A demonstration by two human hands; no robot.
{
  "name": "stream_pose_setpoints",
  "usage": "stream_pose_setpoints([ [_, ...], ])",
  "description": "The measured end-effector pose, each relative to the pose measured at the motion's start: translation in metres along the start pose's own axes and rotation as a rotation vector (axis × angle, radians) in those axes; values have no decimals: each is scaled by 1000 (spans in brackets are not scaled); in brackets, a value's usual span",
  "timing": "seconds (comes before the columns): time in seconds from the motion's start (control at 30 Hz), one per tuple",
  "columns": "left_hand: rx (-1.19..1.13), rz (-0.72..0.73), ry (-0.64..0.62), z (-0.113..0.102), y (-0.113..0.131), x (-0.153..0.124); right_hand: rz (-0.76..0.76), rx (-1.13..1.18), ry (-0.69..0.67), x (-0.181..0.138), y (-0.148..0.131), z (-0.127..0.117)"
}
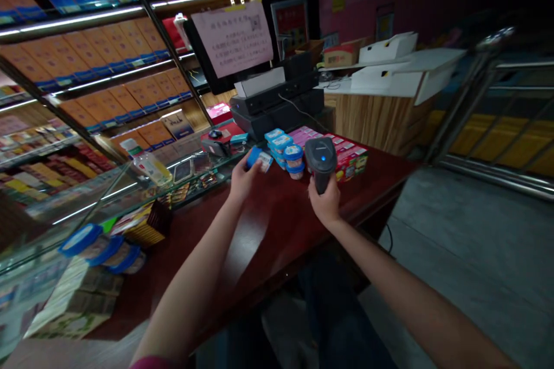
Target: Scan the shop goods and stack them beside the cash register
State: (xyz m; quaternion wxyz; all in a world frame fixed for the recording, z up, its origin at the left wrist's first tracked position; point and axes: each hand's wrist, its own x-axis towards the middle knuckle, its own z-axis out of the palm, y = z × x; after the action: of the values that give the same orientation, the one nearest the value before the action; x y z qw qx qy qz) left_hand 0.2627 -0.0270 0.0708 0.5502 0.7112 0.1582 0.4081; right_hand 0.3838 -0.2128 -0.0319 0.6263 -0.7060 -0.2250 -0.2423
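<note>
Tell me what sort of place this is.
Probably a small shop's checkout counter: the right hand grips a black handheld barcode scanner, the left hand holds a small blue-lidded tub, beside lit shelves of orange cartons.

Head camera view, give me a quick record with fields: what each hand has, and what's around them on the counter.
Left hand: holds a small blue box
Right hand: grips a barcode scanner, its blue light on
Behind the hands: blue-lidded cups, pink boxes
Counter: dark red wood
Further back: cash register
Left side: glass display case
</note>
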Motion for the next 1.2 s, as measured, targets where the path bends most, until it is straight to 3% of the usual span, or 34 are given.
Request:
stream_pose_setpoints([
  [0.1,234,237,-86,38,13,37,73,28,52,3,0,0],
  [0.2,407,376,-138,66,17,59,139,56,77,4,-3,0],
  [0.33,529,414,-194,89,11,63,209,89,78,5,-7,-4],
  [0.47,548,400,-195,98,1,56,221,116,67,6,-10,-6],
  [0.63,549,395,-188,101,-5,57,232,96,47,5,-12,-7],
  [1.03,614,490,-346,97,-11,62,149,-64,28,8,-6,-7],
  [1.13,727,550,-267,77,-4,43,116,-98,-6,10,-3,-9],
  [1.2,851,560,-214,45,5,20,69,-117,-76,11,-3,-8],
])
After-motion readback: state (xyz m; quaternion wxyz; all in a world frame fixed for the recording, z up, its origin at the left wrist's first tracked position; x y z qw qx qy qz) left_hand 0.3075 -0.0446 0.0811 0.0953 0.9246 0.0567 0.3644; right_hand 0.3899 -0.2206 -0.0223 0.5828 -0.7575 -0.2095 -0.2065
